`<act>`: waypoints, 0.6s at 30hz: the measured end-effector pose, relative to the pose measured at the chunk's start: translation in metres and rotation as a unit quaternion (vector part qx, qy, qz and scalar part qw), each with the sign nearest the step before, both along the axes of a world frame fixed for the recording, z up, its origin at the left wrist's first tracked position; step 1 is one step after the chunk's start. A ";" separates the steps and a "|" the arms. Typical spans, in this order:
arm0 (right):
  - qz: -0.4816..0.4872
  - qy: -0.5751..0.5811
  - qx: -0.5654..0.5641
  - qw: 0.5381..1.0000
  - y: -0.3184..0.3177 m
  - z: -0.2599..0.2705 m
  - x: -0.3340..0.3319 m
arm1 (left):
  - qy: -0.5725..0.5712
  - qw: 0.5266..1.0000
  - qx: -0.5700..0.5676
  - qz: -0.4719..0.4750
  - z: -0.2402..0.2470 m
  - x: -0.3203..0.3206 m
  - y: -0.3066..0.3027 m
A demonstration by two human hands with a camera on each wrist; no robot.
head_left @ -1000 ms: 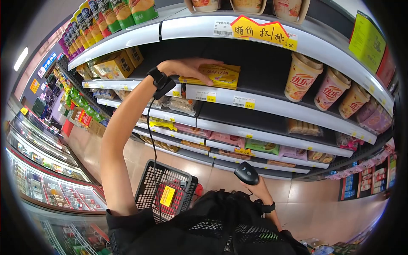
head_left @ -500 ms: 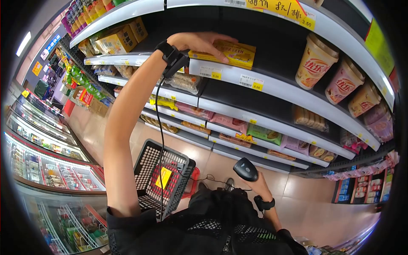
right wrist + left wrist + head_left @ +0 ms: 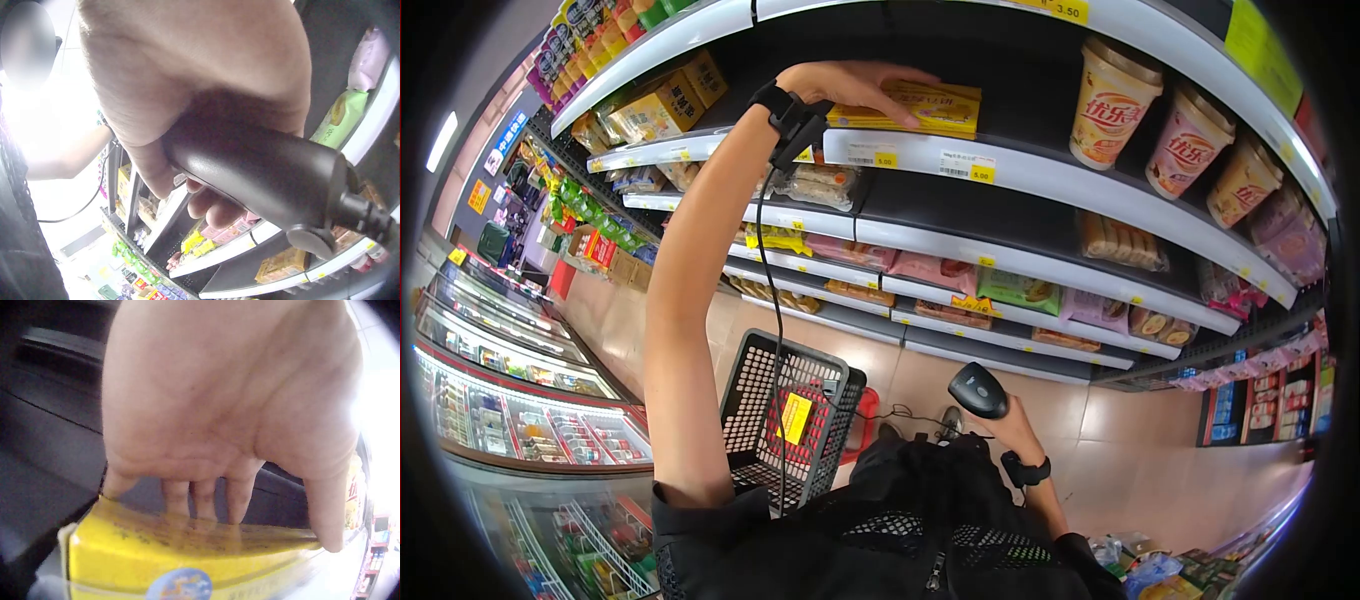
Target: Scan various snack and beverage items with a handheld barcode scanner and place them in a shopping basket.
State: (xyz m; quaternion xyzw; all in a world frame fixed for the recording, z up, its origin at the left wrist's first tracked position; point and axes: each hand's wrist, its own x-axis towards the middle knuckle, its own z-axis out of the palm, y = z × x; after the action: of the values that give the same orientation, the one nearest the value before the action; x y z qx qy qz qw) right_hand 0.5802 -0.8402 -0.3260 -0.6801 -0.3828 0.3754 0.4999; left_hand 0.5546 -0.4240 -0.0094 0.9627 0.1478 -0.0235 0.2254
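On a dark shelf in the head view lies a yellow box [image 3: 945,108], close to the front edge. My left hand [image 3: 855,85] reaches over it from above and grips it. In the left wrist view the fingers go down behind the yellow carton [image 3: 125,550], while the thumb [image 3: 328,519] comes down at its front edge. Lower down, my right hand [image 3: 1017,430] holds a black handheld barcode scanner [image 3: 978,390] in front of my body. The right wrist view shows the fingers wrapped round the scanner's handle [image 3: 250,169], with a cable leaving its end.
Milk tea cups [image 3: 1115,105] stand to the right on that shelf, yellow cartons [image 3: 662,108] to the left. Packaged snacks fill lower shelves. A black basket [image 3: 750,385] with a yellow label is below my left arm. Glass-fronted coolers [image 3: 530,420] line the left side.
The head view has shifted, so the shelves appear higher and a shoe has come into sight. My left hand stays on the yellow box, and my right hand keeps hold of the scanner.
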 end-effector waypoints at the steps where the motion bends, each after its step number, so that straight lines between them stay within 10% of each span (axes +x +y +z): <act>1: 0.007 0.010 -0.023 1.000 -0.001 0.000 -0.001 | -0.011 1.000 0.007 -0.003 -0.001 0.001 0.003; 11: -0.030 0.010 -0.048 0.998 -0.008 -0.003 -0.019 | -0.087 0.993 0.071 -0.029 -0.011 -0.015 -0.003; 14: -0.030 0.041 -0.076 0.996 -0.008 -0.014 -0.021 | -0.270 0.949 0.087 -0.139 -0.019 -0.078 -0.056; 18: -0.037 -0.008 -0.081 0.996 -0.003 -0.006 -0.035 | -0.157 0.982 -0.104 -0.007 -0.065 -0.209 -0.126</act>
State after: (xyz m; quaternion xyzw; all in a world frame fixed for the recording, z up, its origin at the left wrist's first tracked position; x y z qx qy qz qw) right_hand 0.5449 -0.8436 -0.3324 -0.7350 -0.3299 0.3814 0.4533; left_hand 0.3459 -0.5504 -0.0741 0.9269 0.1004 0.1113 0.3441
